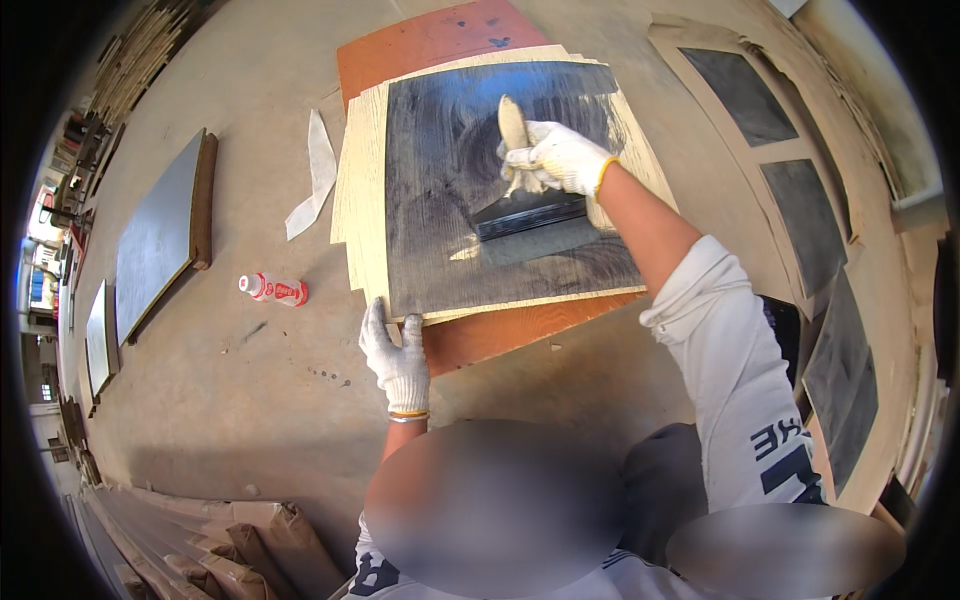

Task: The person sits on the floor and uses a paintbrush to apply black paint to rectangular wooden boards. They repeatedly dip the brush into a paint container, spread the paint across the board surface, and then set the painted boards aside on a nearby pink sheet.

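The pale wooden veneer sheet with its dark painted square face (500, 190) lies flat on top of a stack of like sheets, which rests on an orange-brown board (440, 40) on the concrete floor (250, 400). The stack gives the sheet a level, raised bed.

Your right hand (555, 158), in a white knit glove, is clenched around the light wooden handle of a wide flat brush (515, 130). The brush's dark head (530, 212) sits on the sheet near the middle of the dark area, its edge laid across the grain, so that the full width bears on the surface.

Your left hand (397, 355), also gloved, presses flat with fingers spread on the near left corner of the sheet. It grasps nothing; it appears to pin the thin sheet so that it cannot slide under the brush.

To your left, well apart from the stack, a small white plastic bottle with a red label (273, 289) lies on its side on the floor. A white scrap strip (318, 175) lies just beside the stack. Farther left, a dark coated panel on a wooden board (160, 235) lies flat. To your right, more dark coated sheets (800, 220) are spread out singly, apparently kept apart so that their faces touch nothing.
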Demonstrator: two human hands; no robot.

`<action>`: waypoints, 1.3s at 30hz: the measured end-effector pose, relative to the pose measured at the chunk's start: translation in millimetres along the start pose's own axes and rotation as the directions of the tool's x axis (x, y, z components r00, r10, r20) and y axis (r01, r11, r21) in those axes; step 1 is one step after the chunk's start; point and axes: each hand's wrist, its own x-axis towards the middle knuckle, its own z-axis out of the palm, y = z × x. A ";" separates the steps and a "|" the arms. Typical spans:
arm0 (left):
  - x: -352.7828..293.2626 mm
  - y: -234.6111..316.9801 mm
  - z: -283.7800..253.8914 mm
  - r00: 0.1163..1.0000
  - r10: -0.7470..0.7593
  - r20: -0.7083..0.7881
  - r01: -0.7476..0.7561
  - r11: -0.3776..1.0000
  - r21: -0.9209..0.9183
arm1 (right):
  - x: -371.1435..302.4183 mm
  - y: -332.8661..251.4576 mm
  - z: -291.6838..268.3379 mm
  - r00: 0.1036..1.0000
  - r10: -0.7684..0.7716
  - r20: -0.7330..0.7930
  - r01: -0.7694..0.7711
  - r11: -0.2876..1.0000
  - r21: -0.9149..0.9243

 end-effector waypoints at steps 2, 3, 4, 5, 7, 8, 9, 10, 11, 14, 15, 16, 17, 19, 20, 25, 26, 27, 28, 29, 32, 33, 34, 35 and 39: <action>-1.3 0.4 6.1 1.000 0.009 0.012 -0.009 1.000 -0.002 | 20.4 8.6 24.0 0.997 -0.078 -0.018 0.077 0.996 -0.046; -0.8 -0.7 2.7 1.000 0.005 0.015 -0.005 1.000 0.008 | 24.0 3.6 40.5 0.993 -0.111 -0.043 0.105 0.987 -0.124; -0.2 -1.7 0.1 1.000 0.002 0.019 -0.002 1.000 0.018 | 24.7 -2.3 52.2 0.987 -0.145 -0.066 0.129 0.971 -0.201; 0.2 0.4 0.2 1.000 0.010 0.018 -0.010 1.000 0.014 | 25.4 -1.5 45.9 0.977 -0.192 -0.090 0.161 0.948 -0.275; 0.3 0.3 -5.3 1.000 0.001 0.025 -0.001 1.000 0.014 | 14.8 -9.3 24.0 0.991 -0.079 -0.109 0.073 0.996 -0.053; 3.2 0.4 -6.7 1.000 -0.001 0.026 0.001 1.000 0.010 | 11.5 -10.1 10.3 0.980 -0.091 -0.177 0.082 0.995 -0.057; 4.8 3.7 -4.9 0.999 0.003 0.055 -0.003 1.000 -0.007 | 6.2 -8.6 -3.0 0.964 -0.127 -0.233 0.111 0.991 -0.081; 6.5 5.3 -7.0 0.997 -0.019 0.080 0.015 0.999 0.050 | 1.6 -4.0 -11.3 0.955 -0.122 -0.269 0.111 0.992 -0.058; 8.8 7.5 -13.4 0.993 -0.044 0.110 0.032 0.993 0.114 | -4.2 -2.1 -4.6 0.957 -0.130 -0.260 0.128 0.991 -0.024; 31.6 38.4 -40.1 0.988 0.150 -0.028 -0.141 0.969 0.203 | -22.6 -26.5 15.7 0.987 -0.125 -0.097 0.106 0.978 -0.182; 45.0 66.7 -47.1 0.964 0.267 0.003 -0.263 0.950 0.170 | -27.5 -31.9 12.1 0.986 -0.151 -0.075 0.123 0.947 -0.297; 61.6 98.0 -55.1 0.924 0.381 0.023 -0.381 0.914 0.138 | -31.7 -39.2 8.9 0.983 -0.177 -0.045 0.144 0.901 -0.408; 72.5 134.1 -58.8 0.850 0.523 0.057 -0.526 0.843 0.108 | -45.4 -49.8 9.1 0.972 -0.216 -0.092 0.120 0.795 -0.594; 95.2 198.3 -66.2 0.626 0.772 0.114 -0.780 0.617 0.107 | -68.0 -81.0 27.8 0.969 -0.181 -0.170 -0.077 0.430 -0.899; 106.3 221.7 -65.4 0.484 0.863 0.146 -0.874 0.470 0.124 | -75.2 -88.9 41.1 0.972 -0.138 -0.192 -0.150 0.270 -0.951; 138.7 251.0 -23.2 0.385 0.702 0.598 -0.916 0.368 0.158 | -83.3 -59.3 82.0 0.992 -0.099 -0.076 -0.062 0.133 -0.989; 132.8 257.2 -11.0 0.410 0.564 0.717 -0.886 0.432 0.167 | -86.7 -47.4 76.0 0.991 -0.097 -0.092 -0.076 0.156 -0.985; 127.4 267.9 -6.1 0.444 0.429 0.787 -0.841 0.502 0.200 | -89.9 -40.9 71.5 0.986 -0.070 -0.148 -0.129 0.222 -0.966; 122.1 278.7 -1.0 0.462 0.284 0.840 -0.790 0.563 0.244 | -97.6 -31.7 64.6 0.975 -0.127 -0.184 -0.141 0.289 -0.947; 116.0 274.5 7.1 0.465 0.317 0.827 -0.805 0.540 0.245 | -106.6 -27.2 60.8 0.963 -0.141 -0.232 -0.167 0.362 -0.917; 117.1 269.4 18.5 0.405 0.356 0.842 -0.847 0.492 0.200 | -145.8 -16.4 62.2 0.933 -0.230 -0.276 -0.146 0.461 -0.876; 118.9 270.5 22.1 0.381 0.363 0.850 -0.855 0.489 0.174 | -158.7 -1.2 62.2 0.915 -0.317 -0.250 -0.095 0.433 -0.896; 125.5 262.6 21.3 0.364 0.373 0.853 -0.852 0.504 0.143 | -186.5 -12.3 69.9 0.944 -0.291 -0.154 -0.014 0.431 -0.902; 127.8 260.7 27.7 0.334 0.398 0.854 -0.851 0.518 0.092 | -219.1 -13.7 71.6 0.948 -0.289 -0.133 0.029 0.493 -0.869; 118.9 288.7 62.2 0.153 0.513 0.845 -0.922 0.381 -0.064 | -352.5 -17.6 67.5 0.891 -0.385 -0.241 0.063 0.630 -0.774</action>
